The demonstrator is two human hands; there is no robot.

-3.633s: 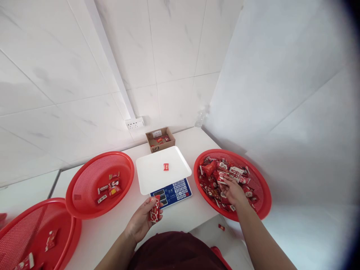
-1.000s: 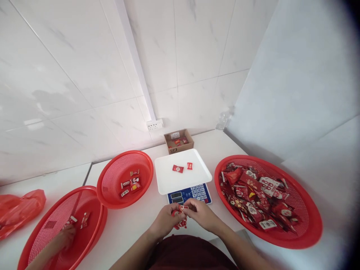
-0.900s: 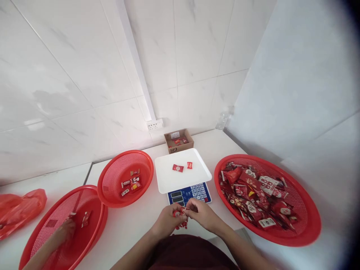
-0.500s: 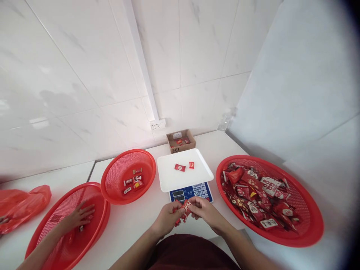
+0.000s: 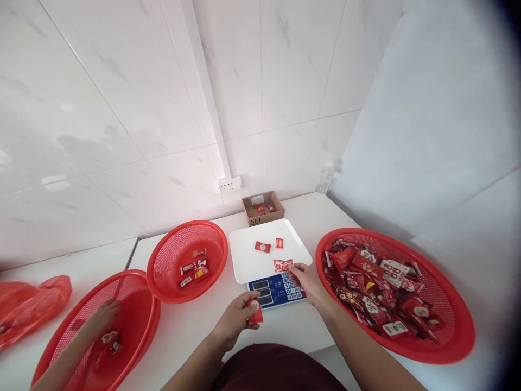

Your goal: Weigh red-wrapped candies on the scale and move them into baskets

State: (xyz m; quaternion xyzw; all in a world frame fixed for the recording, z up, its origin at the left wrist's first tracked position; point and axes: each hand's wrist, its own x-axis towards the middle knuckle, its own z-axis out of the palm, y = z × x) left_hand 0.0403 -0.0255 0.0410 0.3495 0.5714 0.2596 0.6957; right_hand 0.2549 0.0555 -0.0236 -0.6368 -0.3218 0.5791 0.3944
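Note:
My left hand (image 5: 239,319) is closed on a red candy packet (image 5: 255,311) with a pale round mark, held in front of the scale. In my right hand (image 5: 306,281) is a red-and-white patterned candy packet (image 5: 283,265), pinched by its end over the near right edge of the white weighing pan (image 5: 243,255). On the pan lie two more red packets, a longer one (image 5: 262,247) and a small one (image 5: 279,243). Below the pan shows the blue keypad and display panel (image 5: 273,290) of the scale, partly covered by my right hand.
A large red basket (image 5: 451,347) heaped with red packets stands at right. A smaller red basket (image 5: 163,255) with several packets is left of the scale. Another person's hand (image 5: 105,317) reaches into a red basket (image 5: 142,347). Behind the scale sits a cardboard box (image 5: 266,218); a red plastic bag (image 5: 40,304) lies far left.
My hands were together over the packets and have separated. The right hand moved forward to the pan with the patterned packet; the left keeps a red one. The other person's hand has closed.

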